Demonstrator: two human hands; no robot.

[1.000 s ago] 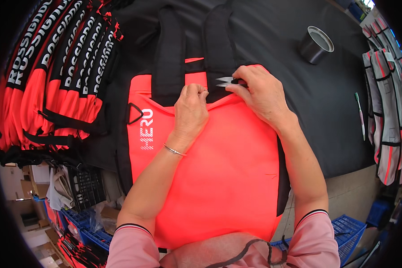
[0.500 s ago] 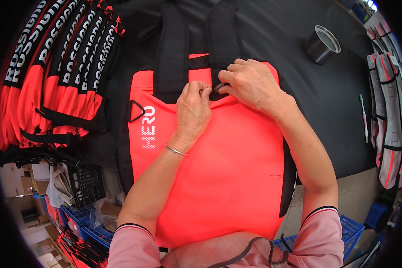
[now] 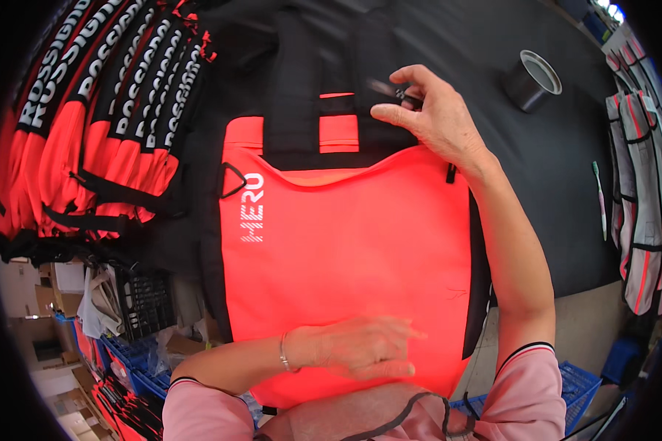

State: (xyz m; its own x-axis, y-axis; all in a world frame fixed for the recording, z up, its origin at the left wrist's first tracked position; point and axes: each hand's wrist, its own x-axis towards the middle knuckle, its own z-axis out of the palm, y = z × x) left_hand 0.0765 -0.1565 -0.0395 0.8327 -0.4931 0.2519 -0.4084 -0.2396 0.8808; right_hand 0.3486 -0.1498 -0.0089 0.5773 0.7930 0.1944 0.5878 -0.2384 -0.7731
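A bright coral-red and black backpack [image 3: 346, 242] lies in front of me, its black shoulder straps [image 3: 290, 81] stretching away from me. Its upper front edge sags a little between the sides. Low over the red panel is my left hand [image 3: 360, 347], smeared by motion, with fingers stretched out and nothing seen in them. My right hand [image 3: 438, 110] is raised above the top right corner, pinching small dark thread snips [image 3: 403, 95] whose tip is blurred. A loose dark thread [image 3: 457, 295] rests on the panel's right side.
Several similar red and black bags [image 3: 110, 132] are stacked at the left. On the black table cover [image 3: 463, 44] stand a dark round tin [image 3: 533, 81] and, farther right, a toothbrush [image 3: 600, 200]. Grey bags [image 3: 640, 198] lie along the right edge. Blue crates [image 3: 577, 382] sit below.
My left hand has left the bag's top edge and come down over the lower panel. The right hand has lifted off the edge with the snips. The backpack has shifted slightly right.
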